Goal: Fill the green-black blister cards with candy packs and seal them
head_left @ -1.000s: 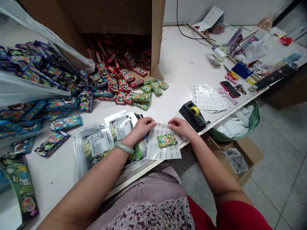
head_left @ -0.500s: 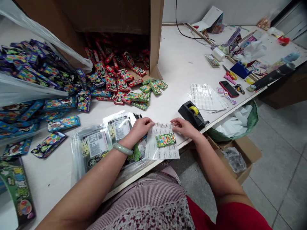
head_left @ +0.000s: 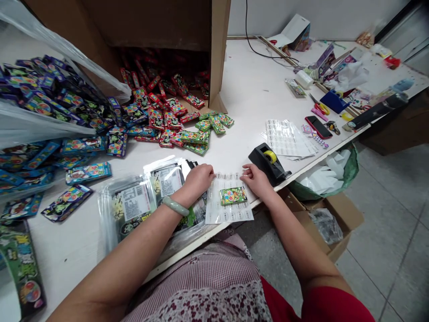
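Note:
A sheet of round clear stickers (head_left: 230, 215) with dark print lies at the table's front edge. On top of it rests a small green candy box (head_left: 233, 196). My left hand (head_left: 200, 182) is closed at the sheet's upper left corner, pinching its edge. At the upper right corner, my right hand (head_left: 257, 180) has its thumb and curled fingers on the sheet's edge. Beside and partly under my left forearm are printed clear-edged pouches (head_left: 134, 201) in a stack. A black tape dispenser (head_left: 268, 163) with yellow tape stands just right of my right hand.
Red boxes (head_left: 164, 117) spill from a big carton (head_left: 219, 58); green boxes (head_left: 196, 136) lie in front. A plastic bag (head_left: 67, 129) of purple and blue boxes is at left. More sticker sheets (head_left: 284, 138), a phone (head_left: 318, 127) and scissors (head_left: 321, 107) lie right.
The sticker sheet with the green box on it has shifted slightly right. My left hand has moved a little right with it; my right hand stays near the sheet's upper right corner.

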Available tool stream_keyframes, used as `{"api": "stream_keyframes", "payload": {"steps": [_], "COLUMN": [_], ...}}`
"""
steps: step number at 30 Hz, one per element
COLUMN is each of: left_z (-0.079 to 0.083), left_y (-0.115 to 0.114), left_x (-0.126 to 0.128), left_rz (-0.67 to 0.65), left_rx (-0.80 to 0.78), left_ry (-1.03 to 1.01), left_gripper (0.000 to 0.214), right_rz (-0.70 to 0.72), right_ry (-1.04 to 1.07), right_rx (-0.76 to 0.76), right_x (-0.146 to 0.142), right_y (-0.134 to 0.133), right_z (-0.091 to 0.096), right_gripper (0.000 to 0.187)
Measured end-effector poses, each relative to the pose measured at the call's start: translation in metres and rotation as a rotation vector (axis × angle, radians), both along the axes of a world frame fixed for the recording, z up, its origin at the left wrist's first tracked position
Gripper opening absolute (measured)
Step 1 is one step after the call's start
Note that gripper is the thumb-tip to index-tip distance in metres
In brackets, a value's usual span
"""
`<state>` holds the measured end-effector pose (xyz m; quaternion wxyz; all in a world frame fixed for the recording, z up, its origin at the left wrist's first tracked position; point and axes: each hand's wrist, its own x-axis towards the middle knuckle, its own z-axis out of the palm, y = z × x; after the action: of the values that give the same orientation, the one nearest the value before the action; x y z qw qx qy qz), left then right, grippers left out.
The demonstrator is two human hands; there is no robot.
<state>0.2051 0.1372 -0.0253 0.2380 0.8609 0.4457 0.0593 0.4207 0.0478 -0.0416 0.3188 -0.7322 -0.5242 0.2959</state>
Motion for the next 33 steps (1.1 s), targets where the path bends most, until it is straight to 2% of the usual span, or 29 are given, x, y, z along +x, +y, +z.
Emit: {"api": "stream_keyframes", "payload": {"steps": [2, 3, 6, 8, 11, 13, 15, 17, 20, 22, 24, 26, 28, 30, 33], "left_z": [-0.001, -0.002, -0.004, -0.006, -0.006, -0.002, 0.006, 0.013, 0.02, 0.017, 0.01, 0.003, -0.003, -0.006, -0.008], "left_y": [0.0, -0.001, -0.002, -0.004, -0.01, -0.014, -0.016, -0.02, -0.033, -0.048, -0.064, -0.077, -0.086, -0.091, -0.093], "left_x": [-0.001, -0.001, -0.001, 0.001, 0.003, -0.002, -0.018, -0.047, -0.102, -0.132, -0.148, -0.152, -0.149, -0.146, -0.144], "left_rz": [0.004, 0.007, 0.015, 0.017, 0.021, 0.033, 0.056, 0.111, 0.306, 0.422, 0.456, 0.468, 0.495, 0.513, 0.564], "left_rx": [0.012, 0.019, 0.038, 0.05, 0.072, 0.092, 0.114, 0.132, 0.187, 0.214, 0.18, 0.119, 0.052, -0.016, -0.063], "left_ry": [0.017, 0.022, 0.015, -0.006, -0.053, -0.09, -0.125, -0.198, -0.28, -0.202, -0.092, -0.028, -0.026, -0.074, -0.243], "left_gripper": [0.01, 0.009, 0.011, 0.015, 0.019, 0.025, 0.031, 0.033, 0.028, 0.034, 0.053, 0.072, 0.082, 0.087, 0.094], "right_rz": [0.014, 0.075, 0.43, 0.58, 0.558, 0.558, 0.575, 0.586, 0.661, 0.772, 0.863, 0.905, 0.921, 0.918, 0.887], "right_ry": [-0.143, -0.214, -0.35, -0.415, -0.511, -0.503, -0.448, -0.38, -0.277, -0.229, -0.3, -0.437, -0.523, -0.56, -0.606], "right_rx": [0.091, 0.128, 0.101, 0.013, -0.072, -0.099, -0.09, -0.034, 0.096, 0.149, 0.141, 0.074, 0.034, 0.036, 0.049], "right_x": [-0.006, -0.01, -0.027, -0.038, -0.045, -0.044, -0.042, -0.046, -0.077, -0.114, -0.154, -0.186, -0.206, -0.213, -0.21], "right_y": [-0.005, -0.009, -0.019, -0.023, -0.024, -0.023, -0.018, -0.007, 0.024, 0.049, 0.071, 0.087, 0.094, 0.097, 0.1], "right_z": [0.009, 0.014, 0.032, 0.039, 0.041, 0.043, 0.048, 0.055, 0.064, 0.063, 0.057, 0.049, 0.043, 0.043, 0.059], "right_gripper": [0.031, 0.026, 0.014, 0.012, 0.011, 0.011, 0.01, 0.009, 0.012, 0.02, 0.047, 0.076, 0.085, 0.074, 0.033]}}
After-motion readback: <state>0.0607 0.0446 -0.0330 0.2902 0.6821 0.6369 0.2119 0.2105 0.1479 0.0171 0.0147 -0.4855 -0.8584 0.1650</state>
